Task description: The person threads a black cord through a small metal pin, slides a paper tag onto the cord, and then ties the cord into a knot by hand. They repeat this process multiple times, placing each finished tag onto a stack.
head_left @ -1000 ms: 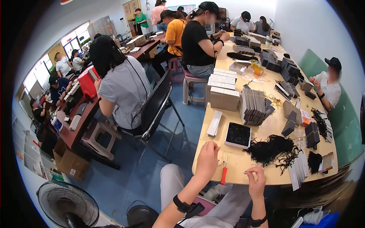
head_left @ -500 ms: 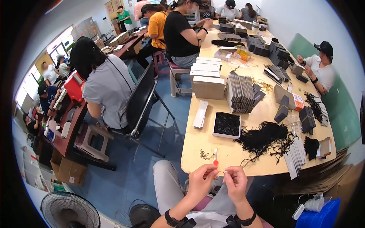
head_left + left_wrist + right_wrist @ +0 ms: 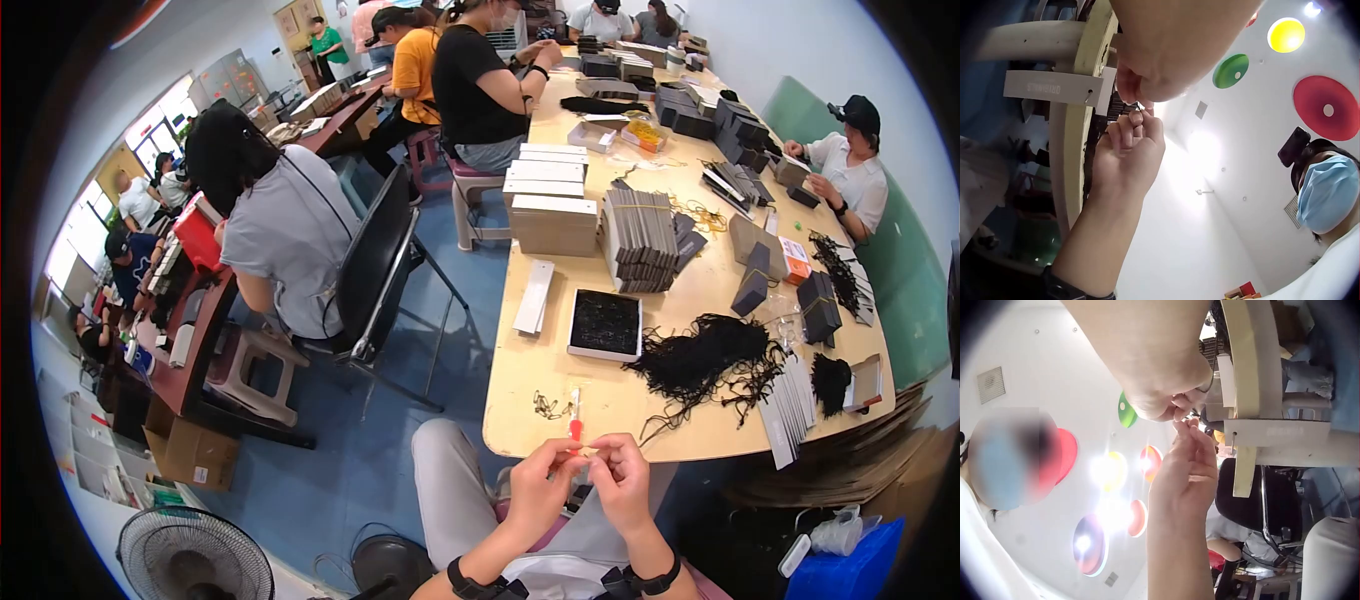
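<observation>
Low over my lap, left hand (image 3: 538, 490) and right hand (image 3: 622, 480) meet, pinching a thin dark cord at their touching fingertips. Close up, the cord (image 3: 1213, 380) curves beside the right hand (image 3: 1163, 372); the fingers hide most of it. A pale grey tag (image 3: 1050, 86) with a hole shows just below the fingertips in the left wrist view; how it is held I cannot tell. The red-handled tool (image 3: 576, 430) lies at the table edge beyond the hands, beside small bronze-coloured pieces (image 3: 546, 405).
On the table (image 3: 510, 420) are a box of black pieces (image 3: 606, 325), a heap of black cords (image 3: 705, 355), white strips (image 3: 535, 297), fanned tags (image 3: 788, 410) and banded grey stacks (image 3: 640, 240). Several people sit around. A fan (image 3: 195, 555) stands lower left.
Both hands have come together, the left moving down and the right moving left, and their fingertips now touch. The red-handled tool stays on the table.
</observation>
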`<act>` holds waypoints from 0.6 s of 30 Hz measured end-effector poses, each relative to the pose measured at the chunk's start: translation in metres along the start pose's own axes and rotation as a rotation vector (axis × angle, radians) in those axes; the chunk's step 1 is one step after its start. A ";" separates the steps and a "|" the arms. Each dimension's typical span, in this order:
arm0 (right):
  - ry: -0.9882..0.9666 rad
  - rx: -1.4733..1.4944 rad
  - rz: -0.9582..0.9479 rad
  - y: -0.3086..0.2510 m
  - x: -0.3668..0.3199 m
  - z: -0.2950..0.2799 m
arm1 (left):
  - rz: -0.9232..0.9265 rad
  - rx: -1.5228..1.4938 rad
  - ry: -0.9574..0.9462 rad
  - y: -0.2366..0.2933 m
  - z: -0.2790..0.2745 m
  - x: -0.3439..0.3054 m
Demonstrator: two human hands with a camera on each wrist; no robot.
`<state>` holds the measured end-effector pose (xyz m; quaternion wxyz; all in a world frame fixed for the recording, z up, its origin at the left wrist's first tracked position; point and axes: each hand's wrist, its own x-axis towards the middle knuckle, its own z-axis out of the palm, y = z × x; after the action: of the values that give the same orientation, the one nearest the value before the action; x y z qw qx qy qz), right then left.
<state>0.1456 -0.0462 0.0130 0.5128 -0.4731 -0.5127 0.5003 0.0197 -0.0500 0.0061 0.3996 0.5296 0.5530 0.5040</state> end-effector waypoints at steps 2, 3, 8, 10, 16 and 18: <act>0.018 0.154 0.095 0.001 0.000 0.002 | 0.041 0.070 0.017 -0.002 0.001 -0.004; 0.001 0.204 0.160 0.001 0.001 0.001 | 0.083 0.137 0.037 -0.003 -0.001 -0.004; -0.098 0.341 0.343 0.007 0.003 -0.009 | 0.324 0.190 0.064 0.002 -0.004 -0.008; -0.119 0.339 0.333 0.011 0.002 -0.011 | 0.137 0.058 -0.022 0.009 -0.008 -0.010; -0.174 0.309 0.220 0.019 -0.003 -0.016 | -0.185 -0.242 -0.356 -0.002 -0.028 -0.007; -0.304 0.249 0.217 0.023 -0.004 -0.021 | -0.266 -0.313 -0.458 -0.009 -0.030 -0.008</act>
<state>0.1656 -0.0488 -0.0104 0.4275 -0.3776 -0.4644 0.6775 -0.0098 -0.0616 0.0012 0.6531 0.4844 0.4285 0.3939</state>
